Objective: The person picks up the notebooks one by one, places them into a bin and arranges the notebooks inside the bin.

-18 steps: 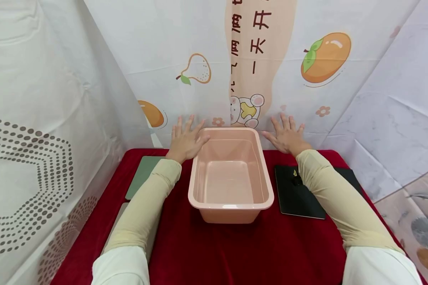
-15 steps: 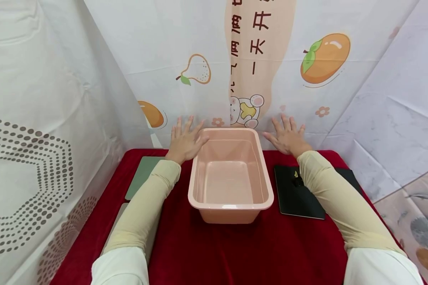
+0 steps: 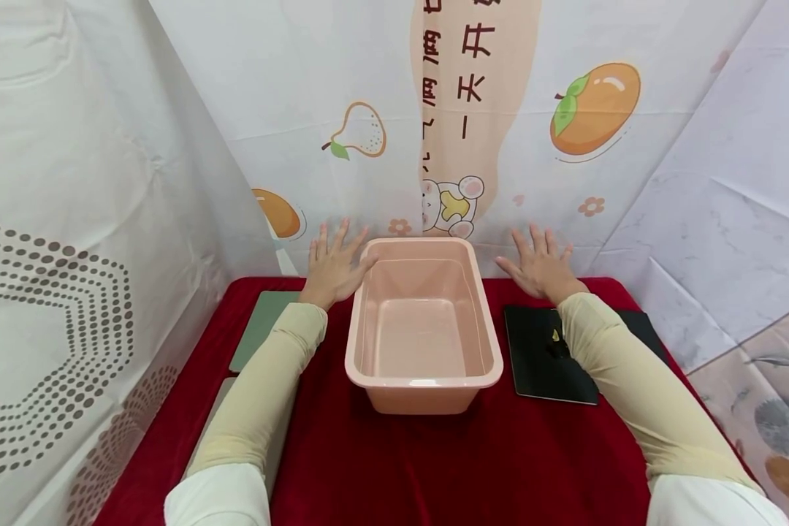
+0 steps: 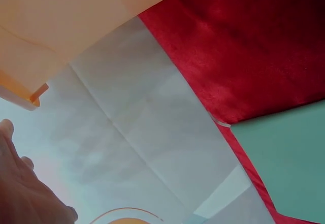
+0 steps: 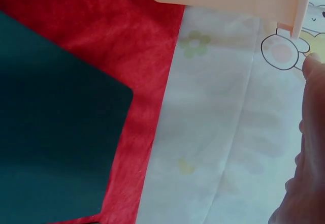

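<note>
A pink plastic basin stands in the middle of the red cloth, with nothing inside it. My left hand is by its far left corner, fingers spread and straight, the thumb close to the rim; whether it touches cannot be told. On the other side my right hand is held apart from the basin, its fingers also spread. Neither hand holds anything. In the left wrist view the left hand shows at the lower left, below the basin wall. The right hand appears at the right edge of the right wrist view.
Under the left forearm lie a green notebook and a grey flat item, partly hidden. Black flat items lie beneath the right forearm. A printed white curtain hangs behind the table's far edge.
My right hand has shifted slightly right and toward me, away from the basin. The left hand has drawn back a little to the left. The basin keeps its place.
</note>
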